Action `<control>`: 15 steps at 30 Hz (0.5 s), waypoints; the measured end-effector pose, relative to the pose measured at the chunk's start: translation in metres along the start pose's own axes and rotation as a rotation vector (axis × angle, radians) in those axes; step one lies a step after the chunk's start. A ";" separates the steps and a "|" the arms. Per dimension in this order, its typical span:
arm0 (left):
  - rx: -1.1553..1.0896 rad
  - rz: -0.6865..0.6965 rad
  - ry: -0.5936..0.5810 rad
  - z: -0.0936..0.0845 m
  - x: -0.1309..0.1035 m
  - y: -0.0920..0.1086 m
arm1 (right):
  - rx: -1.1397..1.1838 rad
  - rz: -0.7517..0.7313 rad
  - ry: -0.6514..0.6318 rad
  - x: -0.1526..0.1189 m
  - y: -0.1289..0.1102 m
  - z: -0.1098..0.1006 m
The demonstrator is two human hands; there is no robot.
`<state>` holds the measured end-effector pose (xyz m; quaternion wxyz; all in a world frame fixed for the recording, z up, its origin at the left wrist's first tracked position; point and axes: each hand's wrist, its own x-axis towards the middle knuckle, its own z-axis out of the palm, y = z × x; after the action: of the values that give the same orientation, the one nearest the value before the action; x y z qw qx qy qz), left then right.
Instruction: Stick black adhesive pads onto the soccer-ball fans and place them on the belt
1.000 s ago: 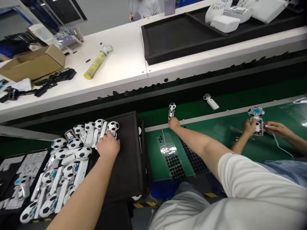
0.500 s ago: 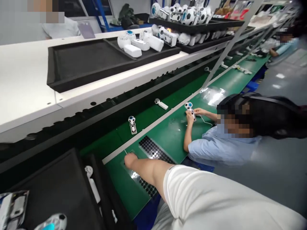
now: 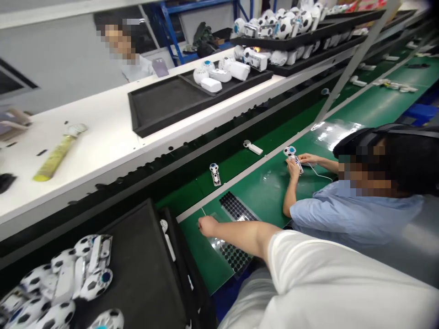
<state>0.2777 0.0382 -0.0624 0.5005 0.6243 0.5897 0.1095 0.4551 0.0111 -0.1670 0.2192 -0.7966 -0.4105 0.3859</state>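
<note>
The right hand (image 3: pixel 207 225) rests low on the green bench (image 3: pixel 270 187), its fingers curled under toward a clear glossy sheet (image 3: pixel 219 237) studded with rows of small black round dots; whether they pinch anything cannot be told, since the knuckles hide the tips. A thin pale stick (image 3: pixel 203 211) lies just beyond the hand. The sheet reaches back under the bare forearm, and a second, darker patch of dots (image 3: pixel 236 208) lies just beside it on the far side. The left hand is out of the picture.

Past a white stripe on the bench, on the darker green belt (image 3: pixel 192 194), lies a small handheld fan (image 3: pixel 215 173) with a soccer-ball patterned round head and a flat white handle. Further along the belt is a plain white fan (image 3: pixel 253 147) of the same shape.

To the left sits a matte black tray (image 3: pixel 144 269) with a heap of soccer-ball fans (image 3: pixel 68 283), glossy and rounded, in its near corner. To the right, a co-worker in a light blue shirt holds another fan (image 3: pixel 292 155) in both hands (image 3: pixel 302 162) on the bench, a thin white cable trailing from it. Above the belt, a white shelf (image 3: pixel 103 137) carries another black tray (image 3: pixel 164 103) with smooth white fan parts and a yellowish tube (image 3: pixel 56 155).
</note>
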 end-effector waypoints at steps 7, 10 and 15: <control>-0.523 -0.111 0.020 -0.067 -0.123 -0.004 | 0.221 -0.341 -0.049 -0.118 -0.082 -0.046; -0.594 -0.061 -0.135 -0.068 -0.129 0.016 | 0.291 -0.494 -0.070 -0.158 -0.112 -0.075; -0.502 0.062 -0.224 -0.063 -0.125 0.027 | 0.051 -0.679 -0.055 -0.206 -0.146 -0.091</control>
<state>0.2135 -0.0310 0.0446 0.6981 0.5068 0.4655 0.1978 0.3817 -0.0789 0.0748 0.3439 -0.5981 -0.6481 0.3226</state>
